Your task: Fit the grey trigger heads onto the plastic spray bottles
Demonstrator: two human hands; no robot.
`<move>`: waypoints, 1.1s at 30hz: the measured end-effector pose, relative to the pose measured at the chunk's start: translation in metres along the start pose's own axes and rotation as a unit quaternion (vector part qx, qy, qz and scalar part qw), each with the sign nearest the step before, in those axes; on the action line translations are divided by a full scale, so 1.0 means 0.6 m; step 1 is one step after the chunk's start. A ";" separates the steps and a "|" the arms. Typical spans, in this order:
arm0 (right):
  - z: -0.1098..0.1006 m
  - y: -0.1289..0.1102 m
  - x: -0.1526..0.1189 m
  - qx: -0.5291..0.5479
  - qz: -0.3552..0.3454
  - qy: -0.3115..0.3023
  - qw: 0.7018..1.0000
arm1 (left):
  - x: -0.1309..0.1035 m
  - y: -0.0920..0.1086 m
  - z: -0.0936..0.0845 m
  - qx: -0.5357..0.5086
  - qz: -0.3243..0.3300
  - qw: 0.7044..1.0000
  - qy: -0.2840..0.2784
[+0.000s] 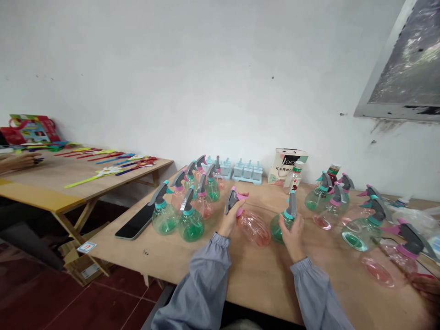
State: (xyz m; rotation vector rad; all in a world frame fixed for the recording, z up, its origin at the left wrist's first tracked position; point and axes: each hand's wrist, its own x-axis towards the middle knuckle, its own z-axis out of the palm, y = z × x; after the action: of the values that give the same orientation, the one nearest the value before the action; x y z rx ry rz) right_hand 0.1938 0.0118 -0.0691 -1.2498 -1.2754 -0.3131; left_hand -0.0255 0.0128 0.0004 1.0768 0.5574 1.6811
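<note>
My left hand (pixel 231 217) is closed around the grey and pink spray head of a pink spray bottle (pixel 254 229), which is tilted with its clear ribbed body toward the right. A green spray bottle (pixel 277 228) stands upright on the table, and my right hand (pixel 293 231) is wrapped round its body below the grey and teal head. Several pink and green spray bottles (pixel 191 224) stand grouped to the left of my hands. More bottles, among them a green-tinted spray bottle (pixel 361 233), stand or lie on the right.
A black phone (pixel 135 222) lies at the table's left edge. Light-blue popsicle molds (pixel 247 172), a paper box (pixel 285 165) and a white-capped bottle (pixel 294 176) stand along the wall. Colourful hand-shaped sticks (pixel 103 172) lie on the left table, near another person's hand (pixel 19 162).
</note>
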 end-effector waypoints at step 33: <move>-0.002 -0.002 0.000 0.021 0.031 -0.001 0.999 | 0.012 0.022 -0.032 -0.034 0.029 0.981 0.189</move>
State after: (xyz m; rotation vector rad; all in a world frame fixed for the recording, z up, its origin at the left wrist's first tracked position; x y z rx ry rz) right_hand 0.1936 0.0107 -0.0683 -1.2515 -1.2363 -0.2378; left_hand -0.0493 0.0172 0.0038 0.7333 0.7082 1.9570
